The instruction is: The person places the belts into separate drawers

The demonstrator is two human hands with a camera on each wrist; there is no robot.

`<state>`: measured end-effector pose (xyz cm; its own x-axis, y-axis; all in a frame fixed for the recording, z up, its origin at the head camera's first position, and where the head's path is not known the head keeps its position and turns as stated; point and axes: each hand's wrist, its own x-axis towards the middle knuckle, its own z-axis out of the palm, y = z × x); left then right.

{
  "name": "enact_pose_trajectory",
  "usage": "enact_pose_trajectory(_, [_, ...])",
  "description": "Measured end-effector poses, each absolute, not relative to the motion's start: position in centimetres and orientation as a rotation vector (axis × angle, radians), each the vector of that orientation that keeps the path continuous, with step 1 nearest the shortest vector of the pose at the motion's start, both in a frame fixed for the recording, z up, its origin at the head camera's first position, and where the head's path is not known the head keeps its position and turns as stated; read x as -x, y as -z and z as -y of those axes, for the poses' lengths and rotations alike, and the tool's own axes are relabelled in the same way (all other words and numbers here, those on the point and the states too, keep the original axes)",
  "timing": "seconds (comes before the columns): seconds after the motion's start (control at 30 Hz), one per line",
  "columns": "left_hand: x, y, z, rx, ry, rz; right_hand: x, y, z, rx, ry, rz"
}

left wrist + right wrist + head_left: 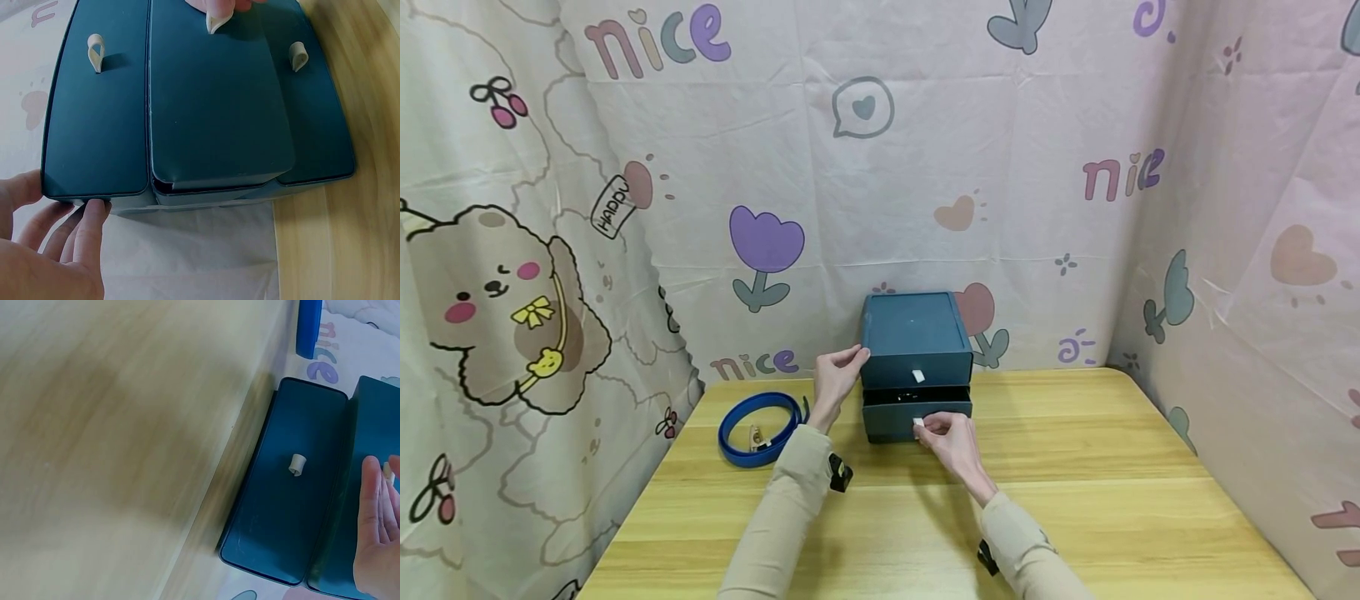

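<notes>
A dark teal box of three stacked drawers (pixel 917 325) stands against the cloth at the back of the table. Its middle drawer (pixel 212 106) sticks out from the front, with small dark contents just showing in the gap. My left hand (pixel 837 379) holds the box's upper left corner, thumb at the top edge and fingers along the side. Pinched between my right hand's (pixel 951 442) thumb and fingers is the middle drawer's pale loop pull (pixel 918 423). The top drawer's loop (pixel 95 53) and the bottom drawer's loop (pixel 297 464) hang free on shut drawers.
Left of the box lies a coiled blue belt (pixel 727 433) with a gold-coloured buckle (pixel 757 437). The wooden table (pixel 1075 500) has a printed cloth (pixel 880 200) hanging behind it and along both sides.
</notes>
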<state>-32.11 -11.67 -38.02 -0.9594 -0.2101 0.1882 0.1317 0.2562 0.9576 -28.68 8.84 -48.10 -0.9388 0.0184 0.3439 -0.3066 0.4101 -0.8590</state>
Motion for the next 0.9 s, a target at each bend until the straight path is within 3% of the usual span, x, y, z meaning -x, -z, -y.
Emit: enact_pose_trajectory(0.9, [32.01,38.02,11.68,-0.076,1.766,2.244,29.65,48.04,-8.37,-0.224,-1.513,2.357])
